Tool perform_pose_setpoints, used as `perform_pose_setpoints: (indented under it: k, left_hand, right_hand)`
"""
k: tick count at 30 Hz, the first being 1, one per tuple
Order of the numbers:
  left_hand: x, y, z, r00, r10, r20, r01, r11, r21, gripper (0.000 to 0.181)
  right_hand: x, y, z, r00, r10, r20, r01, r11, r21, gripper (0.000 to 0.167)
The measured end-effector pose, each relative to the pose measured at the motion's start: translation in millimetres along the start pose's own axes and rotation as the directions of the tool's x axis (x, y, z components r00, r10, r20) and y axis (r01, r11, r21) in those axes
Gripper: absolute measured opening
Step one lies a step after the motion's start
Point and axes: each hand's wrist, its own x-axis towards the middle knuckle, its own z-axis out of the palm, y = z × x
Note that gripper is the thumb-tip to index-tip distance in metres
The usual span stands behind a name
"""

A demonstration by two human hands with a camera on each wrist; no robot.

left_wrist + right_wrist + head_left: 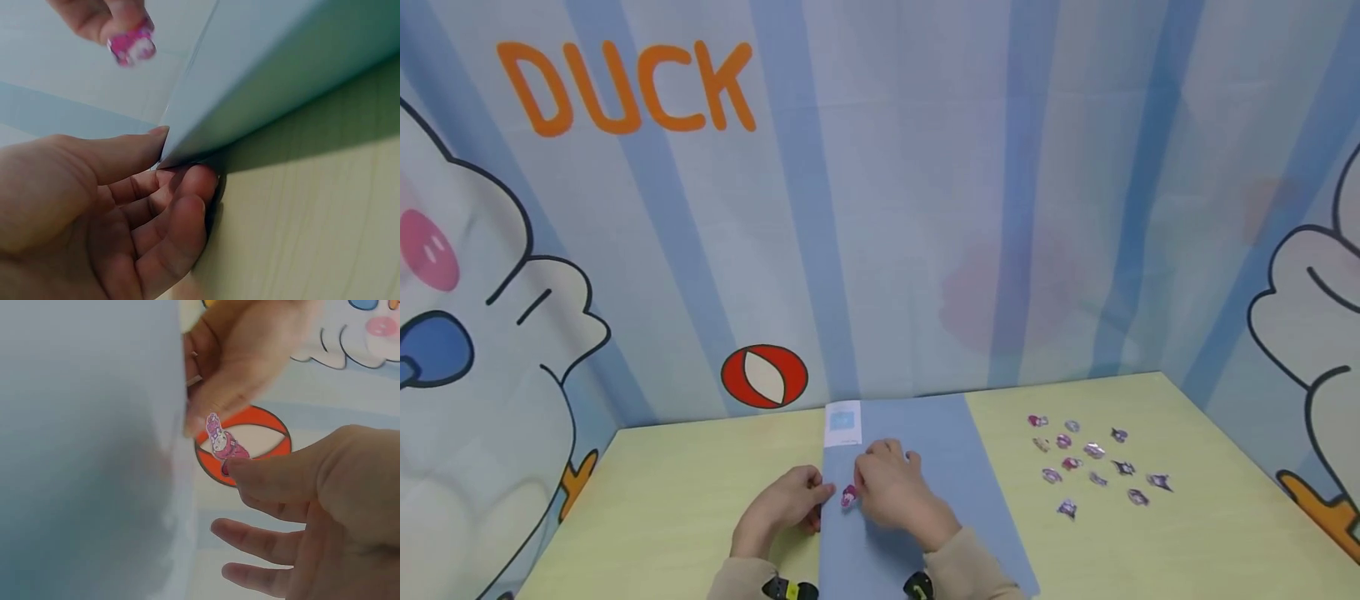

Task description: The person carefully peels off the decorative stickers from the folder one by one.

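Note:
A blue sheet (955,467), perhaps a folder, lies on the table with a white label (842,423) at its far left corner. My left hand (784,504) pinches its left edge between thumb and fingers, as the left wrist view shows. My right hand (895,490) is above the sheet, pinching a small pink sticker (228,445) of a cartoon figure between thumb and forefinger. Its other fingers are spread apart in the right wrist view. The sticker appears just above the sheet's left part, close to the left hand.
Several small purple and pink stickers (1093,451) lie scattered on the pale yellow table (1217,533) to the right of the sheet. Behind the table hangs a blue striped backdrop (910,208) with cartoon ducks and the word DUCK.

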Motion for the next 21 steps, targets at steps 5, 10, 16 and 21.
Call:
perform_pose_setpoints:
  k: [5,10,16,21]
  left_hand:
    - [0.4,-0.9,1.9,1.0,0.016,0.008,-0.016,1.0,-0.001,0.02]
    - [1.0,-1.5,2.4,1.0,0.01,0.006,-0.01,1.0,-0.001,0.019]
    - [0.3,-3.2,0.9,1.0,0.03,0.007,-0.03,0.999,-0.013,0.019]
    - [-0.2,-4.0,1.2,0.999,0.032,0.011,-0.031,0.999,-0.009,0.019]
  right_hand:
    - [-9.0,17,-15,0.999,0.001,-0.035,0.0,0.999,0.036,0.022]
    - [-22.5,44,-33,0.998,0.017,-0.066,-0.013,0.999,0.053,0.022]
    - [-38.8,83,-51,0.994,0.059,-0.087,-0.058,0.998,0.013,0.02]
    - [-54.2,119,-69,0.992,0.083,-0.095,-0.086,0.996,-0.028,0.018]
